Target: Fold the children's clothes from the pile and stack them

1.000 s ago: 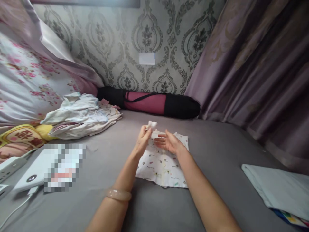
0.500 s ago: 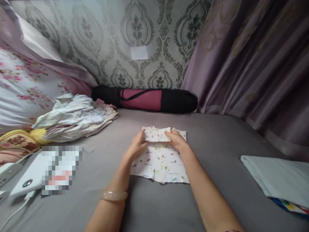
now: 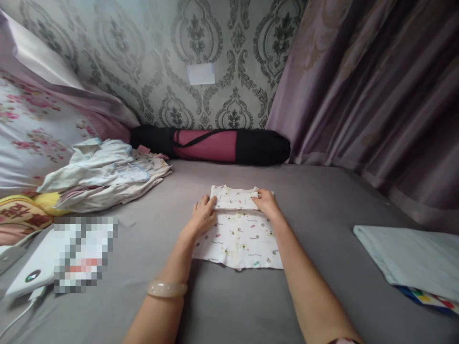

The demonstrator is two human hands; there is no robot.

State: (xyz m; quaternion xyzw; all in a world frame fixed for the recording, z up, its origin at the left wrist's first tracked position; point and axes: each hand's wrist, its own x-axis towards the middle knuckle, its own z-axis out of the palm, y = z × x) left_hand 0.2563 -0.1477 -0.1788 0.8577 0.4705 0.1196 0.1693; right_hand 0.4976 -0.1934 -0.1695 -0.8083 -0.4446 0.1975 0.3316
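Note:
A small white baby shirt (image 3: 238, 239) with a scattered print lies on the grey bed sheet, its far part folded over into a flap toward me. My left hand (image 3: 204, 215) rests at the left edge of that flap, fingers stretched out and touching the cloth and sheet. At the flap's right corner my right hand (image 3: 266, 203) pinches the fabric, thumb on top; its other fingers are partly hidden. A pale bangle (image 3: 167, 289) circles my left wrist.
A heap of crumpled clothes (image 3: 107, 167) lies to the left, near a white power bank (image 3: 43, 263) with a cable. A black and maroon long bag (image 3: 208, 145) lies along the wall. On the right is a folded pale cloth (image 3: 412, 258), beside purple curtains (image 3: 340, 95).
The flap has been laid down flatter, and its neckline now shows at the far edge. My left fingers have loosened and spread outward; my right hand has shifted slightly right.

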